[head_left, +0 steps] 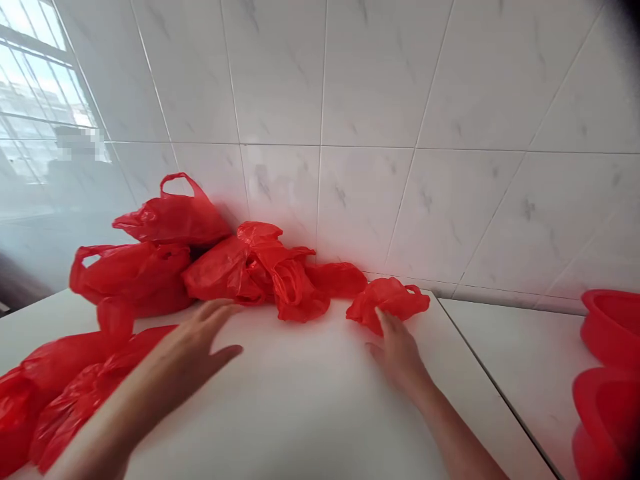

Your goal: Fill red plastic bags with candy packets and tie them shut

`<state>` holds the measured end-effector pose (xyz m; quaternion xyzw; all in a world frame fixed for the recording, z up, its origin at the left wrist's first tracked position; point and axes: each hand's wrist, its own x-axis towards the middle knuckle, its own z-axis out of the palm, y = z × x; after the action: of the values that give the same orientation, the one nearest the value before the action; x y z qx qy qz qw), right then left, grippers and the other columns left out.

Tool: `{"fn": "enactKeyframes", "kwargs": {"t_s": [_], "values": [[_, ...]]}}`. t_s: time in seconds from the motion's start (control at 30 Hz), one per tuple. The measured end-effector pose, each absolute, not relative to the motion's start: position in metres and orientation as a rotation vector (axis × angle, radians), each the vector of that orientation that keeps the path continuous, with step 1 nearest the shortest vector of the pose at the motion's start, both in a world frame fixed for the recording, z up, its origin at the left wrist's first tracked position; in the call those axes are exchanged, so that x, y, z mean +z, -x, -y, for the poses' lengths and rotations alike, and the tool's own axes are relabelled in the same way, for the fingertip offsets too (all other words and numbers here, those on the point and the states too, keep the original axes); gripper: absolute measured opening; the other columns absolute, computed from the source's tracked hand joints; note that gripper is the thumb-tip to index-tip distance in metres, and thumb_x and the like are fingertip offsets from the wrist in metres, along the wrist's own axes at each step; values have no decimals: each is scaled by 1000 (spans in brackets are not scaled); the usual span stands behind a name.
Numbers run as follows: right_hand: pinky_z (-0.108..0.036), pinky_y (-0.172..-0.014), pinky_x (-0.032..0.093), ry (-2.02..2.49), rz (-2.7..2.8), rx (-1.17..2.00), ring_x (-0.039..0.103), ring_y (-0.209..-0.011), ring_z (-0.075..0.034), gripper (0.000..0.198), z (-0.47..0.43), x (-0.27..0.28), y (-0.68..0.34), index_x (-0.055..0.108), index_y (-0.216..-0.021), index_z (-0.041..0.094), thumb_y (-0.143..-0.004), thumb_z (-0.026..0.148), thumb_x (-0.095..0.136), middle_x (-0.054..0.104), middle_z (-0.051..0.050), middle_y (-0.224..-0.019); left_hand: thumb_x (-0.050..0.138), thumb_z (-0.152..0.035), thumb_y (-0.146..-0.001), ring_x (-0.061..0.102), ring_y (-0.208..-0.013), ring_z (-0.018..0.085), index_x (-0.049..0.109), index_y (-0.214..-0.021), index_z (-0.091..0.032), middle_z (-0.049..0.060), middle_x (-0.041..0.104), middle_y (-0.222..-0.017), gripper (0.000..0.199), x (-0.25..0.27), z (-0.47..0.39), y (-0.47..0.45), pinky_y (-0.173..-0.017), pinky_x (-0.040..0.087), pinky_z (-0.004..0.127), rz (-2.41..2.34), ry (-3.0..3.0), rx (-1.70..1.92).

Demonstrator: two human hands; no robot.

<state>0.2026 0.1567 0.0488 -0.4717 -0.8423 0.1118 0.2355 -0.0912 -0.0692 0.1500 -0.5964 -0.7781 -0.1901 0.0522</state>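
My left hand [200, 343] reaches over the white table, thumb and fingers apart, holding nothing. Just beyond its fingertips lies a crumpled red plastic bag [225, 267] in the middle of a row. My right hand [400, 350] is at the right, its thumb spread from the fingers. Its fingertips overlap the front of a small red plastic bag [393, 300]; whether they touch it I cannot tell. A loosely bunched red bag [300, 287] lies between the two hands, against the wall.
Two filled red bags are stacked at the back left, an upper bag [175, 213] over a lower bag [135, 273]. More red bags [75, 373] lie at the front left. Red plastic basins [595, 333] stand at the right, past a seam in the white tabletop [300, 400]. A tiled wall [370, 200] rises behind.
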Motion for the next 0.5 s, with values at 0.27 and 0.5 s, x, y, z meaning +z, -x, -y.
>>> {"fn": "enactKeyframes", "kwargs": {"t_s": [0.27, 0.5], "values": [[-28, -76, 42, 831, 2612, 449, 57, -87, -20, 22, -84, 49, -167, 69, -93, 23, -77, 14, 56, 64, -3, -92, 64, -37, -75, 46, -125, 29, 44, -135, -22, 13, 47, -139, 64, 98, -18, 13, -99, 42, 43, 2421, 2128, -1551], [-25, -62, 40, 671, 2178, 555, 52, -63, -13, 28, -71, 79, -170, 58, -70, 20, -93, 29, 44, 57, -1, -69, 52, -18, -74, 62, -99, 23, 60, -116, -19, 6, 67, -110, 43, 48, -30, 11, -90, 45, 37, 2604, 1866, -1812]]}}
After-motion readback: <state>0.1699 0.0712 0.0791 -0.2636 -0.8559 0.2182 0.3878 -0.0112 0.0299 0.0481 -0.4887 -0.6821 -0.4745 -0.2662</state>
